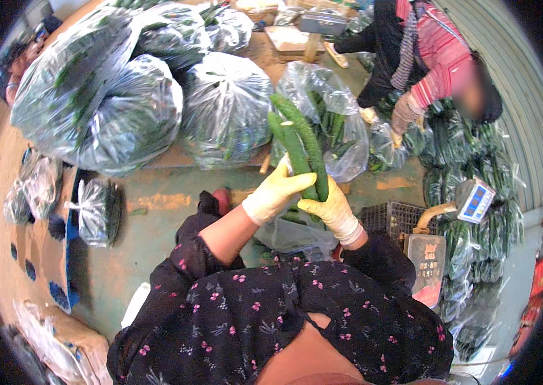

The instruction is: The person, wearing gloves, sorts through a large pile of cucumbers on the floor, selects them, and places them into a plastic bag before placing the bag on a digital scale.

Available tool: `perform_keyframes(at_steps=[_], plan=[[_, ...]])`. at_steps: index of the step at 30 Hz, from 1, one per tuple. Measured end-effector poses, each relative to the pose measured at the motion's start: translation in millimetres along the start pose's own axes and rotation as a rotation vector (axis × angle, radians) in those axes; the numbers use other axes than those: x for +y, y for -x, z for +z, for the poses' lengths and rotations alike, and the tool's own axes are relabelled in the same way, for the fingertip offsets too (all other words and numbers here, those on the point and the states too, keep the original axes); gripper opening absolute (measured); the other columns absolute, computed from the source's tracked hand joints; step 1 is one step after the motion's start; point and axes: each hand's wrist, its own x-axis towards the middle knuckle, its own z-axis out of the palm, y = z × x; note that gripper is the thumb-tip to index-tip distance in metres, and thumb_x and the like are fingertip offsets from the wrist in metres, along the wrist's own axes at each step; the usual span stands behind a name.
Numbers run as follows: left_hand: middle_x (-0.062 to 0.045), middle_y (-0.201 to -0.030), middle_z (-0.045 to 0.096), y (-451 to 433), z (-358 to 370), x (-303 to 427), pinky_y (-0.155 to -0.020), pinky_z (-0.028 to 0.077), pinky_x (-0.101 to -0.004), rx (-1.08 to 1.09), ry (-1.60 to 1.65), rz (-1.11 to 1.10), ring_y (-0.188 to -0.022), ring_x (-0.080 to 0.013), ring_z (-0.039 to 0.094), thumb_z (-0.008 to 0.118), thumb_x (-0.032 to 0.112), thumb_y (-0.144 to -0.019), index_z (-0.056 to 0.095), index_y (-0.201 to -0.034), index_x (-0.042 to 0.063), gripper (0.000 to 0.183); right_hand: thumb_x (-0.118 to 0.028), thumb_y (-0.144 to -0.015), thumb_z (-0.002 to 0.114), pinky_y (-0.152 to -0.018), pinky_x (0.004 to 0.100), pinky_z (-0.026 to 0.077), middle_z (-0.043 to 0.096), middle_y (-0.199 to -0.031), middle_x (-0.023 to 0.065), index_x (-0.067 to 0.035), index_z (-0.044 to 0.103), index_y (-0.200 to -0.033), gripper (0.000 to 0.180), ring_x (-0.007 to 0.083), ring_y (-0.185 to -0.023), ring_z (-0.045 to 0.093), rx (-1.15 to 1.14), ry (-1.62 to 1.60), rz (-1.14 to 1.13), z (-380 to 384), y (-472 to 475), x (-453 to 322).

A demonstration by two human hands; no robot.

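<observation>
Both of my hands wear pale yellow gloves and grip a small bunch of green cucumbers upright in front of me. My left hand wraps the lower left side, its thumb across the stems of the bunch. My right hand closes round the lower right side. Beyond them, an open clear plastic bag holds more cucumbers. Below my hands is another clear plastic bag with cucumbers in it, partly hidden by my hands.
Large filled plastic bags stand at the upper left. A co-worker bends over bagged cucumbers at the upper right. To the right are a black plastic crate, a platform scale and stacked bagged cucumbers. One tied bag lies left.
</observation>
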Motion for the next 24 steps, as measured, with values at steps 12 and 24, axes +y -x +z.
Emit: perform_keyframes(at_steps=[12, 24], plan=[[-0.014, -0.123, 0.058, 7.0, -10.8, 5.4, -0.101, 0.047, -0.0457, 0.008, 0.495, 0.060, -0.114, -0.0306, 0.059, 0.064, 0.003, -0.085, 0.039, -0.141, 0.011, 0.062, -0.017, -0.096, 0.056, -0.112, 0.0332, 0.031, 0.052, -0.137, 0.0095, 0.004, 0.045, -0.138, 0.048, 0.0201, -0.129, 0.047, -0.045, -0.527, 0.064, -12.8, 15.7, 14.0], [-0.013, -0.129, 0.056, 0.0, -25.6, -7.9, -0.100, 0.048, -0.0529, 0.019, 0.343, 0.010, -0.117, -0.0317, 0.056, 0.065, 0.011, -0.085, 0.046, -0.137, 0.005, 0.056, -0.001, -0.081, 0.063, -0.057, 0.0230, 0.045, 0.064, -0.104, 0.0041, -0.004, 0.045, -0.135, 0.057, 0.0088, -0.067, 0.053, -0.065, -0.237, 0.330, -15.0, 32.0, -9.4]])
